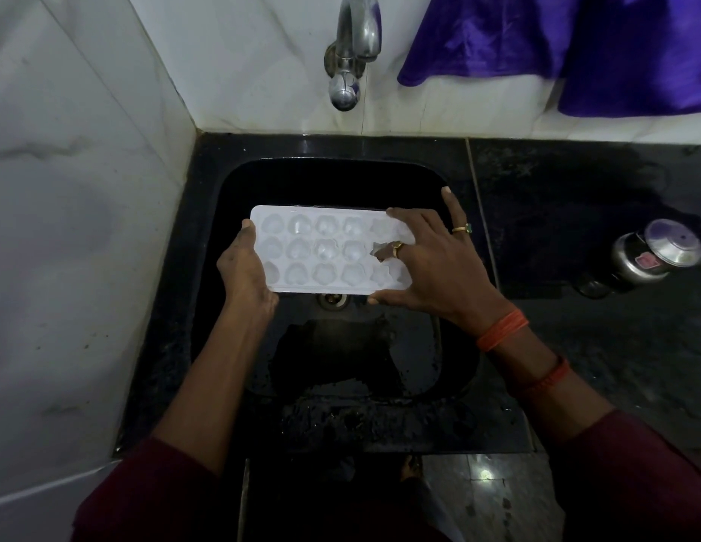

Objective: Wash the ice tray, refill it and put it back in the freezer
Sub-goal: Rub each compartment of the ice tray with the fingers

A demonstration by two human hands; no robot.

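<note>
on my far left i see a pale marble wall [67, 189] running down to the corner of a black bench [575, 346]. set into the bench is a dark sink [341, 178], wet and shiny, with its drain [333, 301] showing just under the near edge of the tray.

the left hand [243, 267] is the first grip i come to: it is clamped on the left end of the ice tray [325, 248], thumb lying on the top rim, the other fingers hidden beneath.

the ice tray is white, held level above the sink basin, lengthwise from left to right, not touching the bottom. it has three rows of shaped cups facing up; whether they hold water i cannot tell.

above it, on the back wall, a chrome tap [354, 52] points down toward the basin.

the right hand [427, 267] grasps the right end of the tray, spanning it from the near edge, where the thumb hooks on, to the far edge under the fingertips. one finger bends down into a cup and the little finger sticks out past the tray's corner. two fingers wear rings [398, 248], and orange threads [501, 330] circle the wrist.

farther right a purple cloth [575, 45] hangs on the wall, and a steel container [650, 260] stands on the bench, well apart from the sink.
</note>
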